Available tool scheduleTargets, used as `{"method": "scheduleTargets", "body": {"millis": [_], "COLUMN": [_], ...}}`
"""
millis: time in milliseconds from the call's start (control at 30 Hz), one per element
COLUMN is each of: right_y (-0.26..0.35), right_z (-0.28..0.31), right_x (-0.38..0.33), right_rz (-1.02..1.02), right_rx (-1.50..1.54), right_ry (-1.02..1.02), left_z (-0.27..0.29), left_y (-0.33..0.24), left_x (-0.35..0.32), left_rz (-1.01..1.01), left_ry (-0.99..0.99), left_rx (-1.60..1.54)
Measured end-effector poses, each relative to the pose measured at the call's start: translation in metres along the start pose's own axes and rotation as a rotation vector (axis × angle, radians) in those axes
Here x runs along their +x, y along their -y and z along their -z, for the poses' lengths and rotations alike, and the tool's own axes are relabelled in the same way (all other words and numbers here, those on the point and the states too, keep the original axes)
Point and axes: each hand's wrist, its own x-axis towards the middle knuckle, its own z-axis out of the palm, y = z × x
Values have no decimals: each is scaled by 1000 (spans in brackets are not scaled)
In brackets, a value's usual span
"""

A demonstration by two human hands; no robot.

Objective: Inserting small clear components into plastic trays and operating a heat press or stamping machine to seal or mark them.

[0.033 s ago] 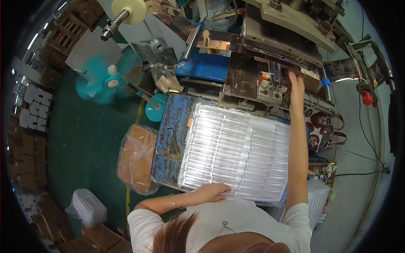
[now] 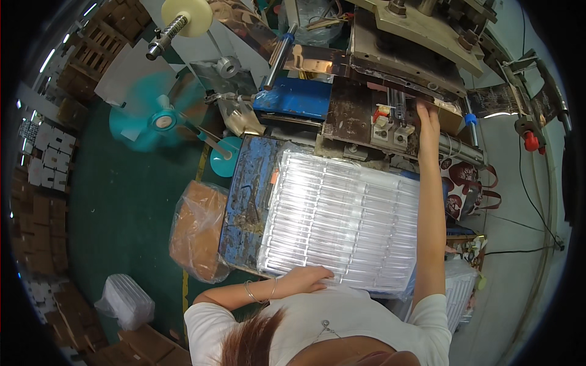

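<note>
Flat on the near edge of a clear ribbed plastic tray (image 2: 342,219) lies my left hand (image 2: 307,280), its fingers stretched out and holding nothing visible. The tray is filled with rows of slim clear pieces. My right arm reaches far ahead, and my right hand (image 2: 428,119) is at the machine, under its heavy upper plate (image 2: 403,67). Its fingers look extended, though the tips are partly hidden. Just left of that hand, a metal fixture (image 2: 390,131) with a red part holds slim clear tubes (image 2: 397,102) on the brown machine bed (image 2: 348,113).
A worn blue bench (image 2: 244,213) carries the tray. Left of it are a plastic-wrapped brown bundle (image 2: 198,232), a turning teal fan (image 2: 162,121) and a wrapped white stack (image 2: 126,299) on the green floor. A shiny copper-coloured foil (image 2: 311,60) runs across the machine. A patterned bag (image 2: 461,189) hangs at right.
Only the fan blades have turned; both hands, the tray and the machine look the same.
</note>
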Motion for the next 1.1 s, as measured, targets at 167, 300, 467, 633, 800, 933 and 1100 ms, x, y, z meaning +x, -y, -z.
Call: {"method": "scheduleTargets", "body": {"millis": [167,300,467,633,800,933,1100], "right_y": [7,0,0,-32,-28,-8,-59], "right_z": [10,36,57,58,62,60,93], "right_x": [-11,-44,-96,-118,-117,-117,-115], "right_rz": [43,119,-31,388,405,233,-497], "right_rx": [-2,-67,-538,-1011,-1003,-628,65], "right_ry": [9,66,440,501,626,577,472], "left_z": [-13,-21,-33,-29,-31,-14,60], "left_y": [13,23,22,10,3,-17,-12], "left_x": [-7,-10,-14,-15,-21,-27,13], "left_rz": [-173,-227,-305,-298,-193,-107,15], "left_ry": [-72,8,-261,-412,-452,-485,-915], "left_rx": [193,348,429,682,725,620,430]}}
